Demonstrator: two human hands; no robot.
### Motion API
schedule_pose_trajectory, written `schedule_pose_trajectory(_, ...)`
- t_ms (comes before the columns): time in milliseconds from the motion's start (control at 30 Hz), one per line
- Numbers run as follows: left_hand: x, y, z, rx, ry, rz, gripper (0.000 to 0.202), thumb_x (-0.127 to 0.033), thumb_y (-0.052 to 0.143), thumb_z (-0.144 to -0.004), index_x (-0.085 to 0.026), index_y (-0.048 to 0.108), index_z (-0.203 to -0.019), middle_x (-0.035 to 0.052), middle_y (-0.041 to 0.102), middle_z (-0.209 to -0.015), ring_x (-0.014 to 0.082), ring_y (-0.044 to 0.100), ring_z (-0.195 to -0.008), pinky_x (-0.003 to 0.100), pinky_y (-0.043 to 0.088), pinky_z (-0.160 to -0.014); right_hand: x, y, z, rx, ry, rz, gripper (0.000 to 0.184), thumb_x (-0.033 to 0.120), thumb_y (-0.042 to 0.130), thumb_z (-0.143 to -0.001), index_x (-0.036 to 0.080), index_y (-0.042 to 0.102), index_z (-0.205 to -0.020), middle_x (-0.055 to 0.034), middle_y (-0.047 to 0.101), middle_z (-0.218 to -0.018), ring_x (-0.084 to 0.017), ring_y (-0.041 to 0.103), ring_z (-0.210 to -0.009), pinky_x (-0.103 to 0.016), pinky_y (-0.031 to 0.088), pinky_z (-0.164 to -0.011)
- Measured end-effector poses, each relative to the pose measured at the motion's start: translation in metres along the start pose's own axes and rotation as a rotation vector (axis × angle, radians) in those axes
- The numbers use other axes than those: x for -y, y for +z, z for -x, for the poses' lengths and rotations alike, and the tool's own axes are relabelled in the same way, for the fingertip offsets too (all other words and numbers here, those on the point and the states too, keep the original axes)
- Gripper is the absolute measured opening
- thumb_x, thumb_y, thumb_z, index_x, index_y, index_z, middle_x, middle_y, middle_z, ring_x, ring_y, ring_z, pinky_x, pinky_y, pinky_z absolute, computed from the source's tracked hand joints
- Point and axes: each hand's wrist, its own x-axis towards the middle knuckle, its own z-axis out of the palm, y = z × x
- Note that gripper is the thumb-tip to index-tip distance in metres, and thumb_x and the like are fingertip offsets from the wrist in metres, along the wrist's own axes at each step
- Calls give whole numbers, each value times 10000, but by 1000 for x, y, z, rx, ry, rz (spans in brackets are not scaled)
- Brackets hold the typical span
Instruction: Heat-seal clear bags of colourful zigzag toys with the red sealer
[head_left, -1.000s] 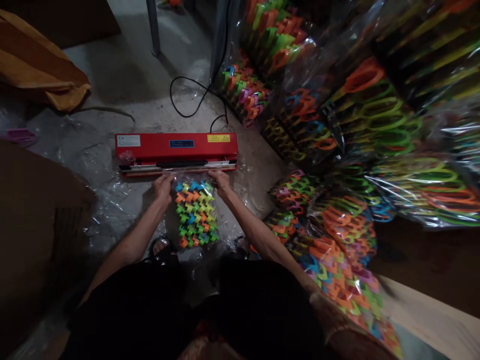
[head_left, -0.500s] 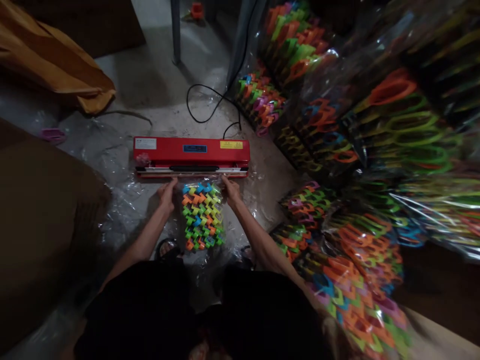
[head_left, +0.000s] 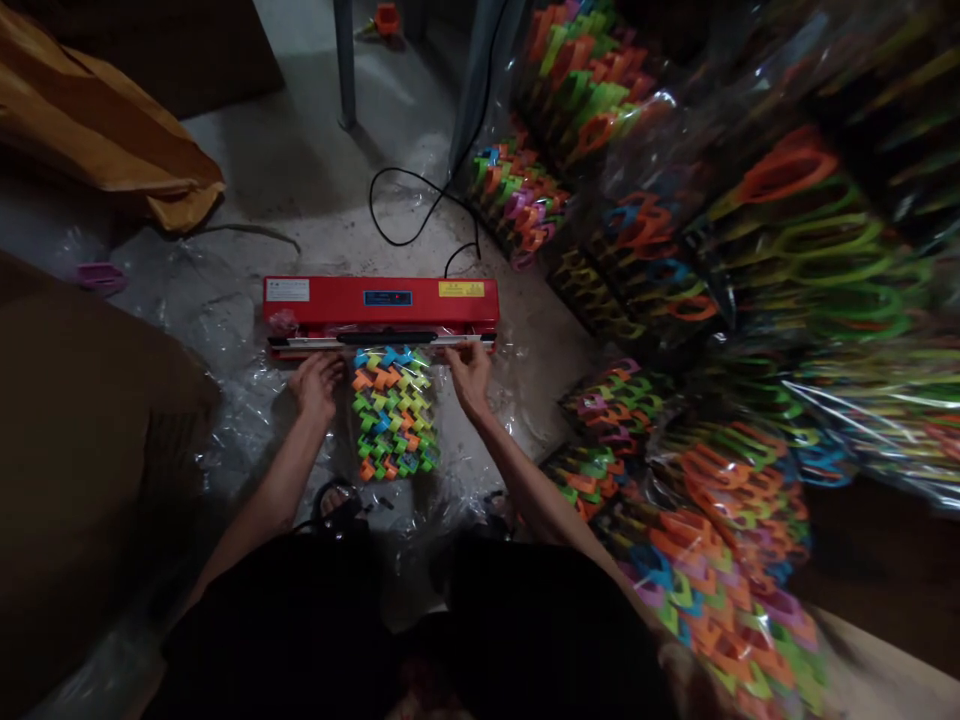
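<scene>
A clear plastic bag packed with small zigzag pieces in orange, green, yellow and blue lies at the front of a red heat sealer. Its top edge reaches in under the sealer's bar with the black handle. My left hand is at the left of the bag's top, fingers curled by the sealer's front edge; they seem to hold the film, though the grip is not clear. At the right end, my right hand pinches the bag's edge close to the bar. A small red light shows on the sealer's display.
Clear bags of colourful scissors are heaped along the right. A cardboard box stands at left, an orange sack beyond it. A black cord loops behind the sealer. Loose clear film covers floor at left.
The bag has moved forward and slightly left, its top now up against the sealer's bar. My left hand has shifted left; my right hand has moved a little forward. The display light is now red.
</scene>
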Motion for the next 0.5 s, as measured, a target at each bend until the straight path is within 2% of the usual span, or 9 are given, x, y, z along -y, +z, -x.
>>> schedule_pose_trajectory(67,1,-12,3,-83,55,-29,213,-309,744,-759,-253,630,-930,19,689,-811,184,651,-704,280,536,-659,15,3,-15,197,-211,326,181,401,787,-1052,240,731,-991,-76,803,-1024,-260,735,-1001,-361,552,-938)
schedule_pose_trajectory(100,-2,-17,3,-127,99,-47,208,-311,738,-774,-252,640,-948,15,686,-843,183,638,-727,292,551,-699,24,7,-24,325,-269,483,185,402,788,-1080,235,756,-1007,-91,818,-1058,-277,745,-1045,-362,532,-948)
schedule_pose_trajectory(167,-15,-24,-3,-157,234,-128,179,-286,745,-807,-246,663,-961,28,709,-947,201,663,-857,335,602,-889,39,15,-39,526,-308,754,172,381,789,-1113,229,802,-1033,-120,842,-1110,-305,756,-1099,-360,496,-940)
schedule_pose_trajectory(200,-24,-26,-8,-132,331,-223,153,-275,759,-824,-242,671,-945,47,724,-1003,225,690,-962,373,601,-1029,44,19,-44,580,-309,847,168,371,773,-1132,227,824,-1061,-133,853,-1139,-315,761,-1114,-360,484,-931)
schedule_pose_trajectory(267,-44,-24,-21,-9,530,-512,150,-274,795,-853,-237,650,-865,96,736,-1059,314,712,-1191,486,508,-1271,51,24,-46,617,-315,943,191,364,721,-1174,232,859,-1156,-150,868,-1203,-322,768,-1136,-356,470,-915)
schedule_pose_trajectory(333,-61,-18,-33,152,637,-820,308,-302,840,-866,-248,556,-758,133,720,-1008,421,692,-1334,608,402,-1371,54,25,-42,616,-327,985,235,373,684,-1202,239,872,-1243,-156,876,-1257,-324,771,-1160,-350,463,-901)
schedule_pose_trajectory(433,-75,-2,-41,306,576,-1029,512,-285,897,-820,-282,411,-656,118,644,-823,502,699,-1311,676,404,-1341,59,24,-34,623,-330,1037,294,401,643,-1230,247,876,-1322,-162,875,-1322,-326,775,-1203,-339,457,-885)
schedule_pose_trajectory(500,-78,11,-39,353,538,-986,467,-202,874,-781,-278,439,-627,86,581,-741,497,713,-1240,640,452,-1283,63,23,-31,621,-329,1038,314,410,630,-1240,247,873,-1353,-168,873,-1343,-328,777,-1219,-340,453,-889)
